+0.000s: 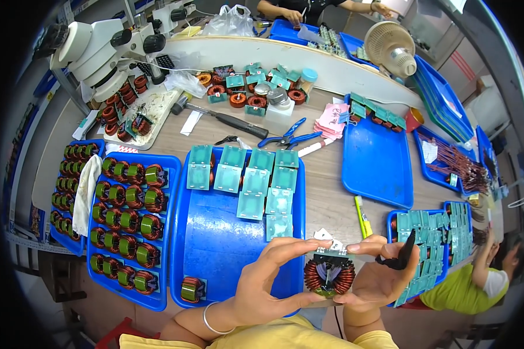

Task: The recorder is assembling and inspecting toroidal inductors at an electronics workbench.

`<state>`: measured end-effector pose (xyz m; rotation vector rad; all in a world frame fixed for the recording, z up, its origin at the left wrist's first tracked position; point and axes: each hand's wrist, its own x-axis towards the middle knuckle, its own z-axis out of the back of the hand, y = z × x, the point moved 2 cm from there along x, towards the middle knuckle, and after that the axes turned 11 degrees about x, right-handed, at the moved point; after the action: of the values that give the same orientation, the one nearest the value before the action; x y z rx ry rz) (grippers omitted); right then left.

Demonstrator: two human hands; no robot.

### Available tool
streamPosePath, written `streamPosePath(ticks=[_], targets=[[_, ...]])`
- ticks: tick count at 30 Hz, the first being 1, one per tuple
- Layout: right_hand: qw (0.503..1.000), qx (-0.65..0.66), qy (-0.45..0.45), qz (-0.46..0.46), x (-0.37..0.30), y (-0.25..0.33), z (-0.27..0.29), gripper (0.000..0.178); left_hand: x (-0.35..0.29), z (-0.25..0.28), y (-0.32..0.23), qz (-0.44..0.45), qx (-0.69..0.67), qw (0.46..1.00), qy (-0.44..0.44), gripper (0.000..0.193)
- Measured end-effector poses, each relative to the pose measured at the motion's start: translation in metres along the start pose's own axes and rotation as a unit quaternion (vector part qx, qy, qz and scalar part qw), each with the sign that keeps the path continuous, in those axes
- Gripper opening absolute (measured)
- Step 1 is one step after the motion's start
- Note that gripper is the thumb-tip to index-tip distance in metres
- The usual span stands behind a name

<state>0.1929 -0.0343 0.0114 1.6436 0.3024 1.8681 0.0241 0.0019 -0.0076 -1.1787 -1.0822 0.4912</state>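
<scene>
In front of me a copper-wound toroidal coil (330,276) stands upright, its small circuit board at the top and a patch of green at the bottom. My left hand (259,285) grips it from the left, thumb below and fingertips on the board's edge. From the other side my right hand (378,278) closes on the coil the same way. A black strip (400,255) is wrapped round a right finger. Beneath and left of my hands lies a blue tray (215,232) with several teal boards (255,180) and one coil (191,289) at its near edge.
Left is a blue tray of green-banded coils (128,225) and a white cloth (87,186). Beyond are a hammer (227,119), blue-handled pliers (288,135) and a microscope (96,55). Right are a yellow-green cutter (363,216), a blue tray (375,166) and a fan (390,49). Other people sit nearby.
</scene>
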Motion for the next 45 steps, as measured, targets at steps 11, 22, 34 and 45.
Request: streamPosePath(ticks=[11, 22, 34, 45], targets=[[0.999, 0.019, -0.017, -0.037, -0.006, -0.003, 0.0, 0.12, -0.002, 0.0, 0.002, 0.005, 0.015, 0.999, -0.028, 0.068], [0.999, 0.03, -0.006, -0.018, -0.004, -0.001, 0.003, 0.12, -0.001, -0.005, 0.001, 0.015, -0.038, 0.999, -0.013, 0.079], [0.999, 0.028, 0.034, 0.018, -0.001, 0.001, 0.003, 0.116, -0.001, -0.007, 0.0, 0.032, 0.049, 0.996, 0.067, 0.072], [0.987, 0.062, -0.13, -0.073, -0.009, -0.011, 0.008, 0.097, -0.005, -0.014, 0.004, 0.137, -0.167, 0.976, 0.004, 0.072]])
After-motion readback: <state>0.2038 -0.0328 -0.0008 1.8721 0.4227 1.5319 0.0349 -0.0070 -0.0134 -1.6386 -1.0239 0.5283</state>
